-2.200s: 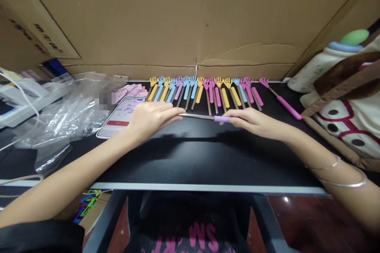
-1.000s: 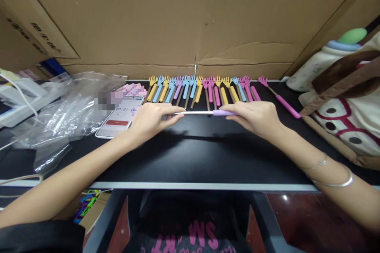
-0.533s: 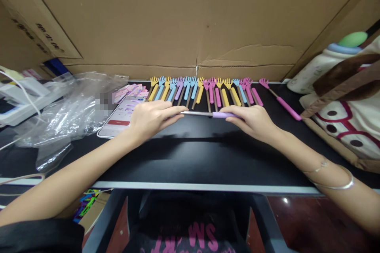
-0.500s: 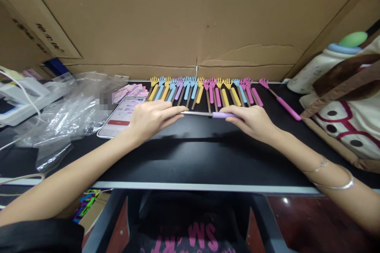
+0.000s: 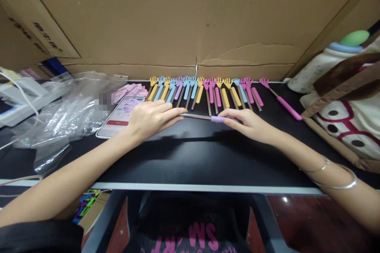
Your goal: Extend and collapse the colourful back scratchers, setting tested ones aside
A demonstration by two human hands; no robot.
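At the far left a crumpled clear plastic bag sprawls over the black tabletop, with a white-edged smartphone just beside it. The left hand comes in over the phone's near corner; whether it touches the screen cannot be told. If that wrist drops, it could press the screen or nudge the phone.

The left thumb and fingers pinch one end of a slim, shiny silver metal rod, hiding its tip. The rod lies nearly level between the hands, raised above the tabletop, its shadow below. Behind it, a row of yellow, blue, lilac and pink claw-headed scratchers lies close by; a forward swing of the rod could knock some askew.

The rod's right end meets a smooth lilac plastic handle, closed in the fingers of the right hand. A hard, sudden pull could make either grip slip, since metal and plastic both look slick.

Further right, one long pink claw-headed scratcher lies slantwise, its handle end close to a cream cloth bag with brown straps; a stray right elbow could drag both
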